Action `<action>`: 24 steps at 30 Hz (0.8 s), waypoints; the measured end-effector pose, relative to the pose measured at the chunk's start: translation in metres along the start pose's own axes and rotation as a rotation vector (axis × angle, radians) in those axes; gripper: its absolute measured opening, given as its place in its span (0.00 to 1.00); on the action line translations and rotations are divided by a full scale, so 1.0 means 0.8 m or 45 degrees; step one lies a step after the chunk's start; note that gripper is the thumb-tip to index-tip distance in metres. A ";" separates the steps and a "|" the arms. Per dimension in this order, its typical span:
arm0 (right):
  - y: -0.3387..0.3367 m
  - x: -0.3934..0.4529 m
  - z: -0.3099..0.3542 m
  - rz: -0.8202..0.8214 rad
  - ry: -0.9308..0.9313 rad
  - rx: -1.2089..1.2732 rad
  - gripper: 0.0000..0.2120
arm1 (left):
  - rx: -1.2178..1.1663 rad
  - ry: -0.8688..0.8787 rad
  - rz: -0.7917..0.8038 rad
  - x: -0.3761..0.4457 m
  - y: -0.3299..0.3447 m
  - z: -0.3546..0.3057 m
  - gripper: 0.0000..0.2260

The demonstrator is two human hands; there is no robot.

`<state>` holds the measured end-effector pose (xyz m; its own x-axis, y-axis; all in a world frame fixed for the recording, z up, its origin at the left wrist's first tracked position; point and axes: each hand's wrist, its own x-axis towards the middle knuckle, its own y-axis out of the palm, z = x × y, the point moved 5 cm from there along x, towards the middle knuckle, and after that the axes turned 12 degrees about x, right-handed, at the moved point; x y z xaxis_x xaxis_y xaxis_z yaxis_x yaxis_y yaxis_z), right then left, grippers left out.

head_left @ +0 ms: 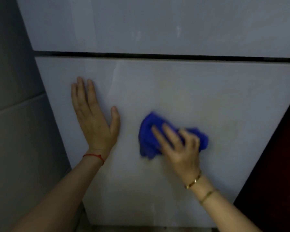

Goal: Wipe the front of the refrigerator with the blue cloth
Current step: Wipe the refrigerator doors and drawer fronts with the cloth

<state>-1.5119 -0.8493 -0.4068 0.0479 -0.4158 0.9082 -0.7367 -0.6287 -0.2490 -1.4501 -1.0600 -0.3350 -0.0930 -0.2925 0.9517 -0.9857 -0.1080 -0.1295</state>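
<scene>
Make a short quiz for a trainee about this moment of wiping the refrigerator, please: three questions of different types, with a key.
1. True or false: the blue cloth is pressed against the upper door.
2. Which hand lies flat and bare on the lower door? A. left hand B. right hand
3. Fill in: the left wrist wears a ___ string.

Key: 1. false, it is on the lower door, below the dark gap; 2. A; 3. red.
</scene>
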 end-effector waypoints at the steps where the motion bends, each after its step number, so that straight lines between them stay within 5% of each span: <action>1: 0.012 -0.037 0.021 0.101 -0.097 -0.020 0.27 | -0.004 0.031 0.014 -0.001 0.000 0.002 0.32; 6: 0.014 -0.125 0.025 0.323 -0.282 -0.015 0.25 | 0.018 0.113 0.023 -0.004 -0.001 0.006 0.31; 12: -0.009 0.029 -0.030 -0.280 0.282 0.006 0.25 | 0.040 0.112 0.013 -0.002 -0.001 0.005 0.31; 14: 0.002 0.015 -0.002 -0.221 0.121 -0.018 0.28 | 0.026 0.097 0.026 -0.001 -0.002 0.005 0.32; 19: 0.032 -0.106 0.050 0.299 -0.492 -0.001 0.23 | 0.032 0.130 0.023 -0.003 -0.003 0.006 0.31; 22: 0.006 -0.095 0.011 0.251 -0.328 0.001 0.24 | 0.039 0.127 0.033 -0.003 -0.002 0.004 0.31; 24: -0.018 -0.051 -0.020 0.025 -0.022 -0.006 0.23 | 0.062 0.118 0.034 -0.002 -0.001 0.005 0.31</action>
<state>-1.5141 -0.8130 -0.4354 0.0454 -0.4395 0.8971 -0.7406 -0.6175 -0.2651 -1.4487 -1.0629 -0.3377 -0.1338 -0.2071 0.9691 -0.9749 -0.1480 -0.1662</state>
